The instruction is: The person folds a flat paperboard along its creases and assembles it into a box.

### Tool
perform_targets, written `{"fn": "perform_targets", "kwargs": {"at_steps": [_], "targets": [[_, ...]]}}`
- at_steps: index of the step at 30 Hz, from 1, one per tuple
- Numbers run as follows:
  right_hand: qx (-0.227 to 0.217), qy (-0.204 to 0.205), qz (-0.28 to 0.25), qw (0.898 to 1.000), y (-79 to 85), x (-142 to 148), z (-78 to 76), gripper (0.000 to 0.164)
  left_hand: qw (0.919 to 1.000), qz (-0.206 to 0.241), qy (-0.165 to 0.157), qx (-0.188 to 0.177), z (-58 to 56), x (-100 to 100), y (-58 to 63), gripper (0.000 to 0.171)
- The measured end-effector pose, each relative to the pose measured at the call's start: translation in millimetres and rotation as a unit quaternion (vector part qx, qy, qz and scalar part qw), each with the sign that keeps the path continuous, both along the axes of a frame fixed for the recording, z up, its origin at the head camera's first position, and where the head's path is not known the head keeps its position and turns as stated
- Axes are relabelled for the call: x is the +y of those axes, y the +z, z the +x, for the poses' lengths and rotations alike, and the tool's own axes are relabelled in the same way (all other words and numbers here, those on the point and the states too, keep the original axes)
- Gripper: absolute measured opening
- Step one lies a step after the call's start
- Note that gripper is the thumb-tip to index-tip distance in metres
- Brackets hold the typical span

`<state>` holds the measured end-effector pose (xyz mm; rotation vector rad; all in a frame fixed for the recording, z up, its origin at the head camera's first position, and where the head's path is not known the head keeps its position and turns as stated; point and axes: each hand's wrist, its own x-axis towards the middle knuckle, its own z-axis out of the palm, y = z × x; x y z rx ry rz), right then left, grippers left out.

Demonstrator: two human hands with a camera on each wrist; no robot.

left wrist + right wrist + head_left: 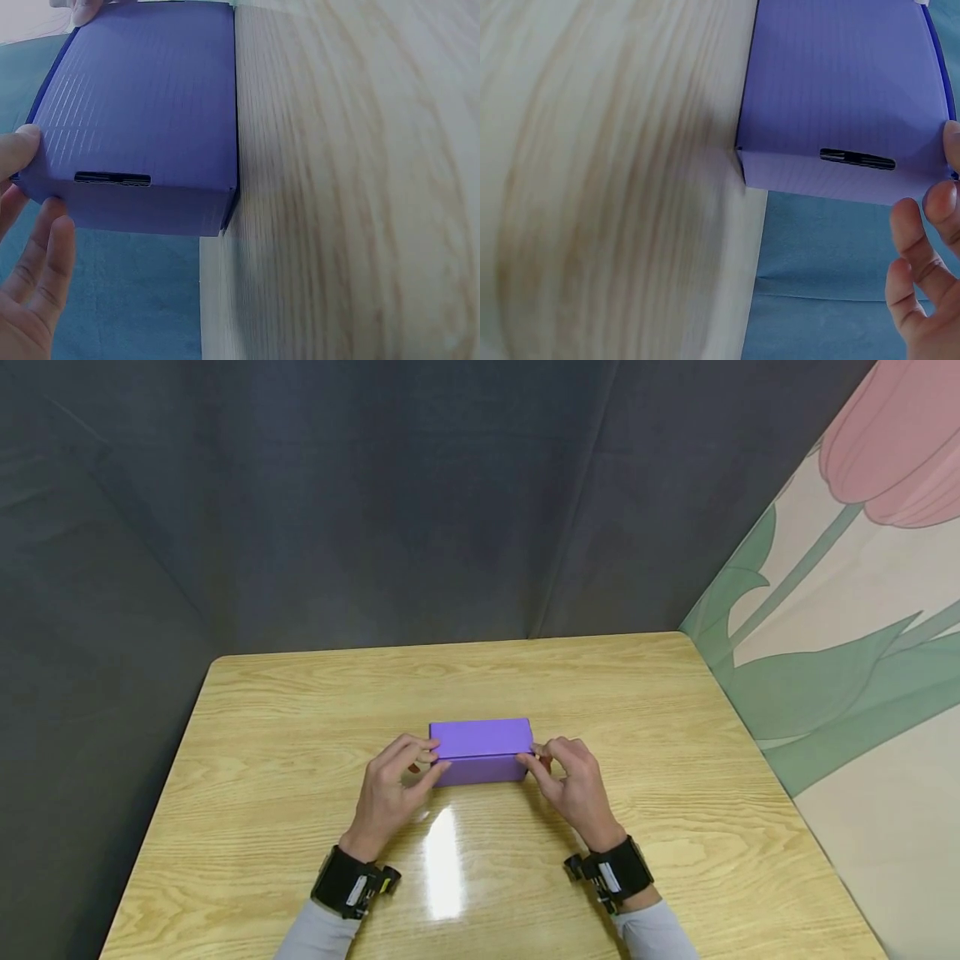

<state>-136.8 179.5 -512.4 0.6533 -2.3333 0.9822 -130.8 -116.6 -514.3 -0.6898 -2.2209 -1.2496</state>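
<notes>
A purple cardboard box (482,739) with its lid down sits on the wooden table, long side toward me. My left hand (386,793) pinches its near left upper corner, thumb on the front face and fingertips at the side. At the opposite end, my right hand (579,785) pinches the near right upper corner in much the same way. A short dark slot shows at the edge of the box (142,97) in the left wrist view, below the left thumb. Another slot appears on the box (847,75) in the right wrist view, with the right fingertips beside that end.
The light wooden table (300,718) has a bright light reflection in front of the box. A dark curtain (375,510) hangs behind the table and along the left. On the right is a pale cloth (862,610) with a pink tulip and green leaves.
</notes>
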Motion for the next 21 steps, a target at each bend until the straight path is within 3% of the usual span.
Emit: {"fn": "perform_targets", "kwargs": {"at_steps": [6,12,18,21], "targets": [[0.011,0.005,0.024,1.000,-1.2,1.3,0.0,0.030,0.9994,-0.018,0.011,0.028,-0.7,2.3,-1.6,0.017],[0.029,0.017,0.034,0.999,-1.5,-3.4,-4.2,0.024,0.9979,-0.027,0.048,0.034,-2.2,1.9,3.4,0.020],[-0.010,0.024,-0.040,0.999,-0.2,-10.4,-8.6,0.030,0.9971,-0.006,0.074,0.017,-4.1,3.1,7.1,0.028],[-0.073,0.002,-0.095,0.993,5.0,-6.9,-7.1,0.030,0.9975,0.033,0.055,-0.030,-7.2,11.2,9.1,0.028]]}}
